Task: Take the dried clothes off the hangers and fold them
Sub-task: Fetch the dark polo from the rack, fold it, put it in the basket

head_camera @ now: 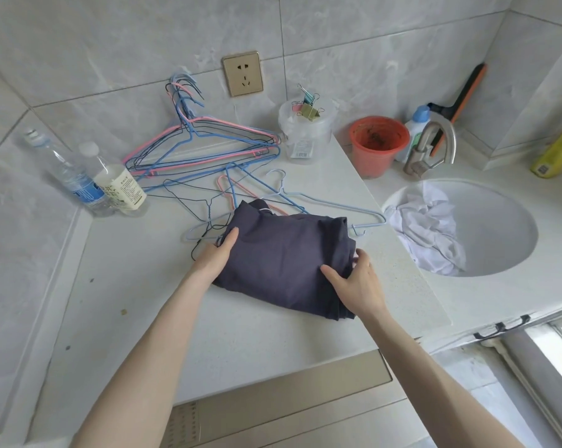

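Observation:
A dark navy garment (284, 253), folded into a thick rectangle, lies on the white counter (143, 286). My left hand (216, 253) holds its left edge, thumb on top and fingers tucked beneath. My right hand (357, 282) grips the right edge the same way, thumb lying across the cloth. A pile of pink, blue and black wire hangers (205, 147) leans against the back wall. Several more loose hangers (273, 195) lie flat just behind the garment, one pale blue hanger partly under it. A crumpled white garment (428, 231) sits in the sink.
Two plastic bottles (108, 179) stand at the back left. A clear tub with binder clips (305, 127), a red cup (378, 143), a tap (431, 150) and a detergent bottle (417, 124) line the back. The round sink (499, 227) is to the right, a wall socket (243, 73) above.

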